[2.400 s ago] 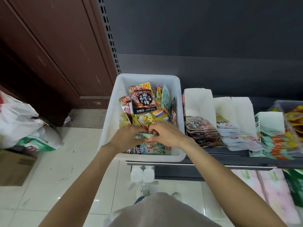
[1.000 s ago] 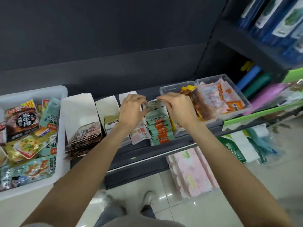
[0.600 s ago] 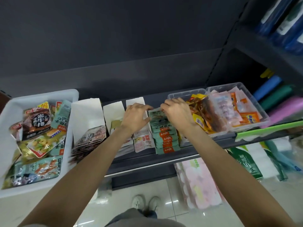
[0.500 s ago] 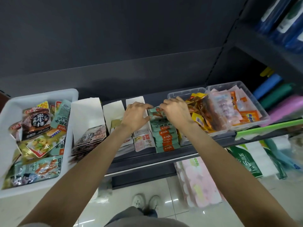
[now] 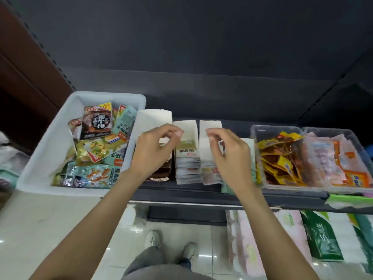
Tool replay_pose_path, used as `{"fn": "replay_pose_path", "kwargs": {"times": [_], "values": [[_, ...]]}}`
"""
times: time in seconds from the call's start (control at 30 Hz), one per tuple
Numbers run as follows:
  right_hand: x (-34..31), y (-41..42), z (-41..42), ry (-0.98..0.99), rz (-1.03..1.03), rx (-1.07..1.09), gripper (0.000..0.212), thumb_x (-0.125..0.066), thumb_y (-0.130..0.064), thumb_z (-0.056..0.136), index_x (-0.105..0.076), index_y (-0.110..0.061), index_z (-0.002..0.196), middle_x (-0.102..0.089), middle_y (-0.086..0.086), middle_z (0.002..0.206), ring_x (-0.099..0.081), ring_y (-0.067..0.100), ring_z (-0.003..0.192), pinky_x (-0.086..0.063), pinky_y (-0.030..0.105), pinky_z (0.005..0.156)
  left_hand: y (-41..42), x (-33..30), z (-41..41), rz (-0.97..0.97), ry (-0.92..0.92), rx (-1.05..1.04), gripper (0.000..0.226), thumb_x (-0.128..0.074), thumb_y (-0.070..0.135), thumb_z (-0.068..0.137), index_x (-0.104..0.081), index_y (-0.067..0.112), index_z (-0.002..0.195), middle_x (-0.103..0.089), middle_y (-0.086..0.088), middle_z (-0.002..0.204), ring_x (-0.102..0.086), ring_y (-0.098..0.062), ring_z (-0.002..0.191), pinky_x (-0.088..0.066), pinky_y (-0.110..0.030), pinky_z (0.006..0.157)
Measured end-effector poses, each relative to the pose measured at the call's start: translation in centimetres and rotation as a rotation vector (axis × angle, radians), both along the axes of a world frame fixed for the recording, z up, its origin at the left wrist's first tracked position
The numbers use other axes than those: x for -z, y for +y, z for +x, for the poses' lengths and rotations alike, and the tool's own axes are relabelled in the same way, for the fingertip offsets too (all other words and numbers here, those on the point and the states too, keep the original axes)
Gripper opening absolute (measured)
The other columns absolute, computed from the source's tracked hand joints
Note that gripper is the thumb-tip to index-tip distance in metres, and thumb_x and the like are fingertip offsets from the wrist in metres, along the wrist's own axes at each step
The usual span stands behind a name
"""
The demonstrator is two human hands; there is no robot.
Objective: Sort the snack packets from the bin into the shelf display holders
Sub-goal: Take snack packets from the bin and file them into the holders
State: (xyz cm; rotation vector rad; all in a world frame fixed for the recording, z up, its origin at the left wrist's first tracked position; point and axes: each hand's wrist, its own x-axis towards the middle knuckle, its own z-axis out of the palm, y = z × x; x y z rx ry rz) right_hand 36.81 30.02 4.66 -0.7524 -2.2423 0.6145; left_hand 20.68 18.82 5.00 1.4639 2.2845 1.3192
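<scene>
- Your left hand [image 5: 153, 152] is up at centre frame over the leftmost white holder [image 5: 149, 120], fingers loosely curled, thumb and forefinger tips close together, nothing visibly in them.
- Your right hand [image 5: 228, 154] sits just right of it over the third white holder [image 5: 210, 126], same loose curl with fingertips nearly meeting. I can't see a packet in it either, so it looks empty.
- The two hands are near each other but apart, with the middle white holder [image 5: 185, 128] showing in the gap between them.
- The white bin [image 5: 46, 150] is at left of the frame, on the same shelf level, touching the leftmost holder. Snack packets [image 5: 96, 146] are heaped in it, a dark one [image 5: 96, 123] propped up at the back and a long teal one [image 5: 90, 175] lying along the front edge.
- The middle holder has a row of whitish packets [image 5: 186, 168] stacked front to back; the third one holds pale pinkish packets [image 5: 211, 175].
- Right of frame, two clear tubs [image 5: 256, 132] sit side by side, one with yellow-red packets [image 5: 278, 158], the other with pink and orange ones.
- Bottom centre you can see your shoes [image 5: 171, 245] on the pale tiled floor [image 5: 50, 229].
</scene>
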Motion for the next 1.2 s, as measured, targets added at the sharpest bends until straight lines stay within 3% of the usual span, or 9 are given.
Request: {"fn": "replay_pose_path", "kwargs": {"times": [0.17, 0.33, 0.43, 0.53, 0.73, 0.9, 1.03, 1.13, 1.2], "values": [[-0.8, -6.8, -7.9, -0.298, -0.056, -0.395, 0.018, -0.053, -0.020, 0.095, -0.065, -0.023, 0.108, -0.068, -0.008, 0.105, -0.060, 0.012, 0.095, -0.049, 0.033, 0.083, -11.6, 1.0, -6.2, 0.010, 0.069, -0.248, 0.027, -0.050, 0.034, 0.091, -0.069, 0.014, 0.095, -0.066, 0.012, 0.084, -0.059, 0.000, 0.075, -0.046, -0.017, 0.064], [0.2, -12.8, -16.2, -0.497, 0.007, -0.587, 0.026, -0.048, -0.025, 0.098, -0.060, -0.022, 0.120, -0.059, -0.006, 0.124, -0.049, 0.013, 0.114, -0.038, 0.023, 0.089, -19.3, 3.6, -14.8, -0.314, 0.145, -0.411, 0.026, -0.069, 0.012, 0.081, -0.067, 0.013, 0.107, -0.065, -0.006, 0.102, -0.060, -0.028, 0.093, -0.045, -0.033, 0.075], [2.7, -15.1, -21.2, -0.575, 0.005, -0.572, 0.037, -0.049, -0.025, 0.097, -0.050, -0.020, 0.133, -0.051, -0.002, 0.135, -0.045, 0.018, 0.124, -0.041, 0.034, 0.101, -20.1, 5.0, -18.9, -0.467, 0.116, -0.363, 0.040, -0.071, 0.015, 0.080, -0.063, 0.013, 0.118, -0.062, -0.011, 0.115, -0.056, -0.031, 0.105, -0.045, -0.035, 0.083], [5.6, -16.1, -26.1, -0.664, 0.052, -0.442, 0.057, -0.051, -0.026, 0.096, -0.029, -0.015, 0.147, -0.029, 0.008, 0.151, -0.026, 0.025, 0.140, -0.023, 0.039, 0.115, -18.8, 6.4, -22.5, -0.504, 0.052, -0.278, 0.048, -0.067, 0.021, 0.084, -0.054, 0.012, 0.130, -0.056, -0.012, 0.126, -0.051, -0.031, 0.116, -0.040, -0.037, 0.095], [8.1, -15.7, -31.4, -0.854, -0.033, -0.260, 0.072, -0.043, -0.040, 0.098, -0.004, -0.013, 0.152, 0.006, 0.018, 0.158, 0.004, 0.031, 0.146, -0.014, 0.039, 0.117, -14.1, 8.0, -27.0, -0.555, -0.066, -0.256, 0.048, -0.054, 0.032, 0.093, -0.044, 0.011, 0.135, -0.053, -0.014, 0.127, -0.055, -0.031, 0.110, -0.042, -0.037, 0.092], [8.4, -17.2, -30.7, -0.849, 0.015, -0.268, 0.059, -0.031, -0.042, 0.101, -0.017, -0.014, 0.151, -0.009, 0.016, 0.158, -0.006, 0.028, 0.147, -0.004, 0.036, 0.118, -12.7, 9.3, -28.6, -0.588, -0.084, -0.274, 0.060, -0.057, 0.048, 0.088, -0.046, 0.012, 0.135, -0.051, -0.013, 0.131, -0.055, -0.031, 0.113, -0.043, -0.037, 0.093], [8.0, -18.5, -29.2, -0.814, 0.008, -0.341, 0.054, -0.041, -0.034, 0.100, -0.025, -0.020, 0.150, -0.013, 0.009, 0.159, -0.010, 0.024, 0.146, -0.002, 0.032, 0.116, -13.0, 9.5, -28.6, -0.468, -0.114, -0.259, 0.060, -0.071, 0.035, 0.081, -0.049, 0.011, 0.131, -0.043, -0.014, 0.132, -0.050, -0.032, 0.117, -0.039, -0.037, 0.098], [6.9, -18.6, -28.5, -0.704, -0.119, -0.343, 0.044, -0.046, -0.034, 0.098, -0.040, -0.026, 0.142, -0.033, 0.001, 0.152, -0.036, 0.017, 0.136, -0.029, 0.034, 0.111, -13.9, 8.9, -27.7, -0.230, -0.084, -0.239, 0.050, -0.077, 0.016, 0.075, -0.056, 0.010, 0.121, -0.042, -0.014, 0.128, -0.048, -0.030, 0.117, -0.039, -0.032, 0.100], [5.6, -18.4, -28.2, -0.522, -0.171, -0.250, 0.037, -0.052, -0.030, 0.096, -0.049, -0.025, 0.132, -0.053, -0.004, 0.135, -0.057, 0.010, 0.110, -0.051, 0.032, 0.094, -14.7, 8.0, -27.1, -0.160, -0.112, -0.244, 0.044, -0.074, 0.012, 0.078, -0.055, 0.013, 0.118, -0.051, -0.010, 0.123, -0.055, -0.027, 0.109, -0.042, -0.025, 0.090]]}}
